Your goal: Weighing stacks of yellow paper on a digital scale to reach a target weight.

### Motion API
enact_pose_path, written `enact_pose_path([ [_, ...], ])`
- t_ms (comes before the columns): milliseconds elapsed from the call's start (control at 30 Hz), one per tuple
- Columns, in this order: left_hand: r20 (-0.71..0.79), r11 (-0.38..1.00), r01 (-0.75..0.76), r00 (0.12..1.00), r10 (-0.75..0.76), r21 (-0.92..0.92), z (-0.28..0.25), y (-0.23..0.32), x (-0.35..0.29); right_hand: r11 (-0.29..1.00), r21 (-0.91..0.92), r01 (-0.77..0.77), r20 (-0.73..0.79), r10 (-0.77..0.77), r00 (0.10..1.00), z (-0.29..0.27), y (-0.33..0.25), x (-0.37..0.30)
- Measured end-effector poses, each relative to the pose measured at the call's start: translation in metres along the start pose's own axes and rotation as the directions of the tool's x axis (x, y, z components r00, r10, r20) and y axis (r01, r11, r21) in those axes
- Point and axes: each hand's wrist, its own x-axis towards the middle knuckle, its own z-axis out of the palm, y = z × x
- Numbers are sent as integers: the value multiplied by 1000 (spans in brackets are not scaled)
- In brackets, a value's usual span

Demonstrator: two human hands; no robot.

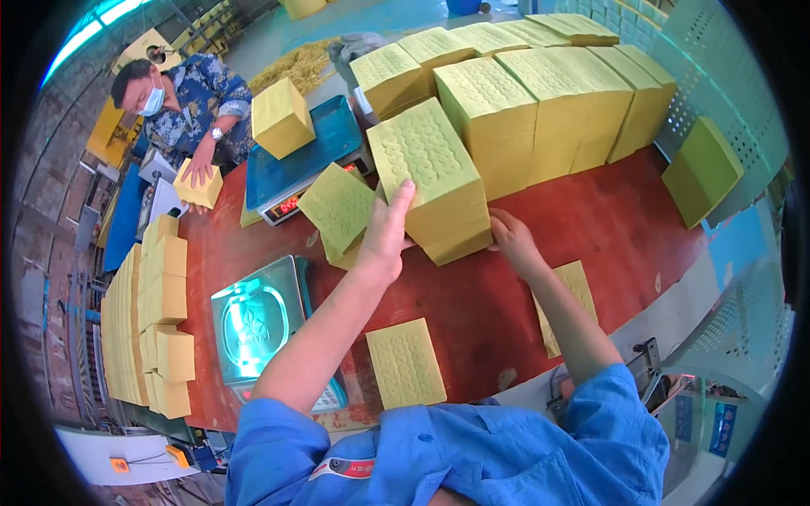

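Observation:
Between my two hands is a tall block-like stack of yellow embossed paper (443,198), tilted a little on the red table. My left hand (388,232) presses its left side, thumb up on the near top edge. Around the lower right corner curl the fingers of my right hand (515,243), partly hidden behind the stack. Just left of it leans a thinner yellow paper bundle (337,207), close to my left hand. A flat yellow sheet pad (406,363) lies nearer my body, and another pad (567,304) is partly covered by my right forearm.
Rows of similar stacks (540,110) fill the far side of the red table (624,228). A steel-topped scale (257,320) sits at left, a blue-tray scale (329,135) beyond it. Smaller bundles (164,295) line the left edge. A masked co-worker (198,110) handles a yellow block.

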Motion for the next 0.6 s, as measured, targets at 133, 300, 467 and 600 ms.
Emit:
enact_pose_path([
  [133,-65,919,-292,945,319,264,-18,1,-4,686,-665,295,28,-371,928,2,7,-34],
  [300,537,-127,-614,548,641,779,0,38,-25,749,-583,314,192,-248,949,25,16,-36],
  [467,539,-195,-540,605,587,819,0,16,1,772,-535,342,143,-316,938,29,14,7],
  [600,487,-91,-563,610,625,822,1,19,36,713,-651,260,75,-281,957,33,4,34],
])
